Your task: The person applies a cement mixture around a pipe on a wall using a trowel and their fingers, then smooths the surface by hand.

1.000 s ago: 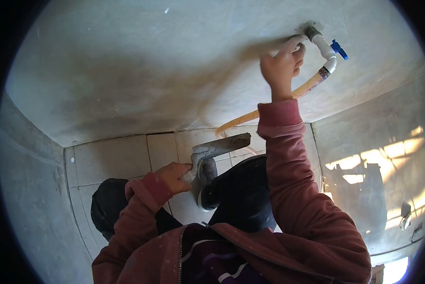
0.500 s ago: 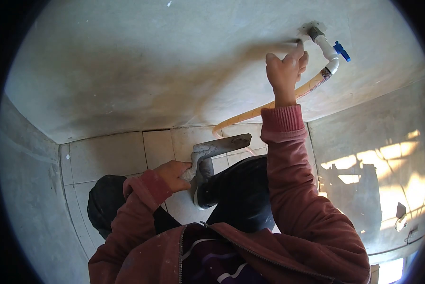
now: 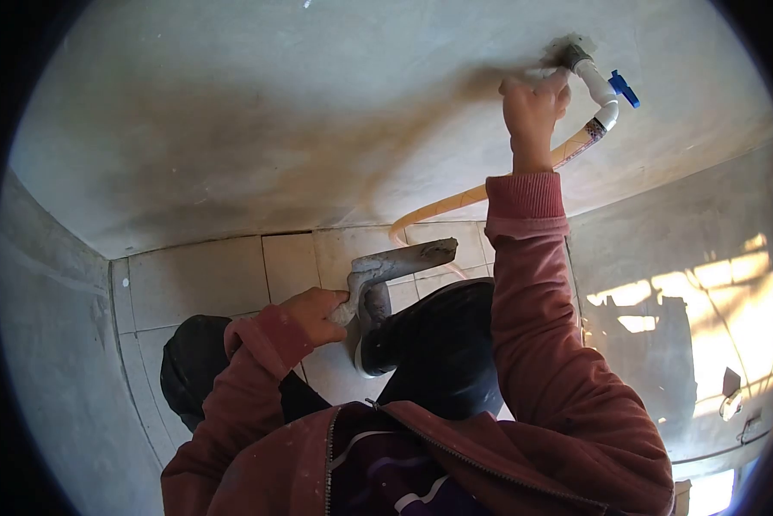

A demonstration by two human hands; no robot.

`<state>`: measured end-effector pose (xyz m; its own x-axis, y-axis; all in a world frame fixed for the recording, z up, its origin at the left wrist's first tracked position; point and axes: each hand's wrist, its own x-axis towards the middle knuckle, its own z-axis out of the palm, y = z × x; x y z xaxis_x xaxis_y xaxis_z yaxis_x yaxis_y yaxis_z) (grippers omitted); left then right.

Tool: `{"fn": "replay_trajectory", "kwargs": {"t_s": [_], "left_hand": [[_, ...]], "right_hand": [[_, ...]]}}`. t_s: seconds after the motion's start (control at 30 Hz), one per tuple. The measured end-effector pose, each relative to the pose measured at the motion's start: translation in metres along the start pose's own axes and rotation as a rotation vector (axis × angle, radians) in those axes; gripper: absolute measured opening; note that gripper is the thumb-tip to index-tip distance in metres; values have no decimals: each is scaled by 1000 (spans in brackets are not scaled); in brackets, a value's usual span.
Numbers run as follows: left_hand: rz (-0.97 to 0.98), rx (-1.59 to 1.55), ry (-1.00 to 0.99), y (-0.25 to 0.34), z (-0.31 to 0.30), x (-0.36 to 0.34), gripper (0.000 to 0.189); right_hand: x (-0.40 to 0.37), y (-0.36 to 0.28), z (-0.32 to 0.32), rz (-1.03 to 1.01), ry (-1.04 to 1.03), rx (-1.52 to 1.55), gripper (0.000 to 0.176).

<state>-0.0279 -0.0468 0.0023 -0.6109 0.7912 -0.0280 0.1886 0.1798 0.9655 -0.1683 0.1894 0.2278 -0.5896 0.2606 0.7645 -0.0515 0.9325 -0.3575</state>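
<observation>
My left hand point(image 3: 314, 315) is closed round the handle of a plastering trowel point(image 3: 408, 261), low over my knees. The trowel's grey, caked blade points to the right. My right hand point(image 3: 537, 107) is raised to the wall, fingers curled and fingertips against the plaster just left of a pipe fitting point(image 3: 578, 57). Whether anything is in those fingers is hidden. A darker patch of plaster rings the fitting. From it runs a white pipe point(image 3: 594, 84) with a blue valve handle point(image 3: 625, 89), and a yellowish hose point(image 3: 455, 205) hangs below.
Pale floor tiles point(image 3: 199, 279) meet the grey plastered wall point(image 3: 231, 112) in front of me. Side walls stand to the left and right. Sunlight falls on the right wall point(image 3: 614, 361), where a small box with a wire point(image 3: 750, 426) sits low. The hose trails down to the floor.
My right hand has moved slightly right and closer to the fitting, and its pointing finger has bent. My left hand and the trowel have barely moved.
</observation>
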Motion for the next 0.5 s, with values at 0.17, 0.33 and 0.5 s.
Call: {"fn": "replay_trajectory", "kwargs": {"t_s": [0.17,0.33,0.5], "left_hand": [[-35,-38,-49,7,-3,-1,39],[-3,5,60,10,-2,-8,40],[28,37,11,5,-1,-6,40]], "right_hand": [[-11,3,-5,43,-131,-139,89],[11,-4,-5,49,13,29,90],[6,-6,-1,61,-108,20,94]]}}
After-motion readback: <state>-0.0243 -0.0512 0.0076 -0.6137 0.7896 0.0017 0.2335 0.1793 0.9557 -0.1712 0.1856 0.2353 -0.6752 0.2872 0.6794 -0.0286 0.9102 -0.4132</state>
